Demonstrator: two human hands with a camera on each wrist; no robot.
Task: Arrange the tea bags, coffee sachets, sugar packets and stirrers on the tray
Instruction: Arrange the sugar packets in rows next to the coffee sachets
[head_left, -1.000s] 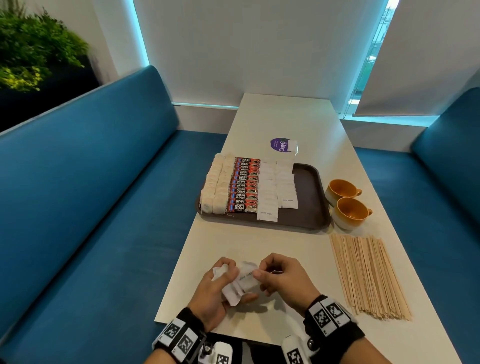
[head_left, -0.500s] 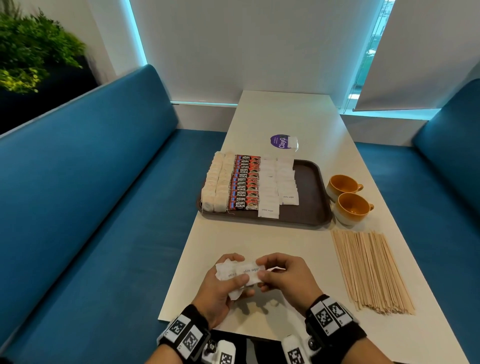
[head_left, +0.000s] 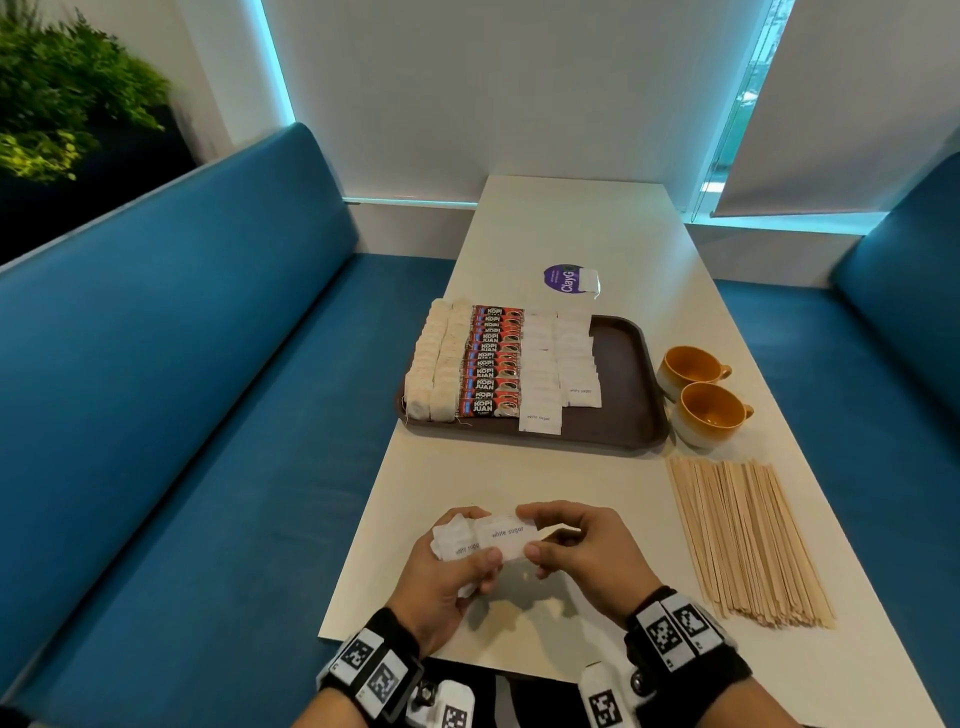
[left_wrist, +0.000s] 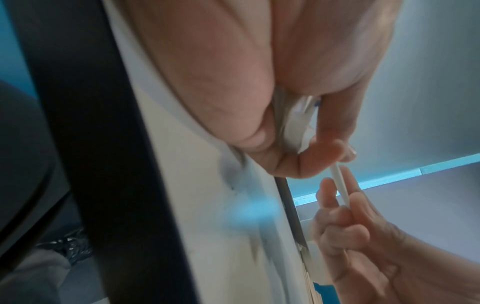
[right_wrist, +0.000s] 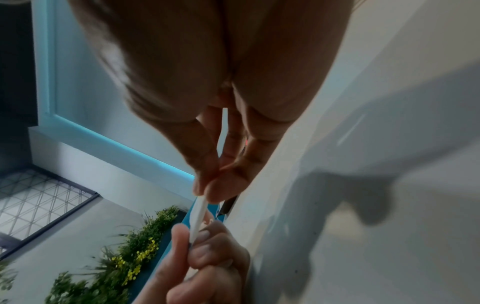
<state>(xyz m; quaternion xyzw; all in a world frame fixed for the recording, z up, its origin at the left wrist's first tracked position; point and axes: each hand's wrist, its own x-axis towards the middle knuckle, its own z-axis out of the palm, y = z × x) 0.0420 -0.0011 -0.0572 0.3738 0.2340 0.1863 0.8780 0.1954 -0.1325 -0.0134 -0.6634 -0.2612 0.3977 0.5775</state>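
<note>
Left hand (head_left: 447, 571): a crumpled bunch of sugar packets (head_left: 457, 538) is gripped in the curled fingers, just above the near end of the table (head_left: 613, 249).
Right hand (head_left: 582, 551): one packet marked "white sugar" (head_left: 506, 535) is pinched at its right end between thumb and fingertips (its left end is overlapped by the bunch in the left hand).
Tray (head_left: 623, 374): set well beyond both hands, lined from the left with tea bags (head_left: 436, 364), coffee sachets (head_left: 493, 364) and two rows of laid sugar packets (head_left: 561, 364).
Stirrers (head_left: 748, 540): laid in a loose sheaf on the table, to the right of the right hand.
Cups (head_left: 701, 395): two orange ones stood beyond the stirrers, just beside the tray's right rim.
</note>
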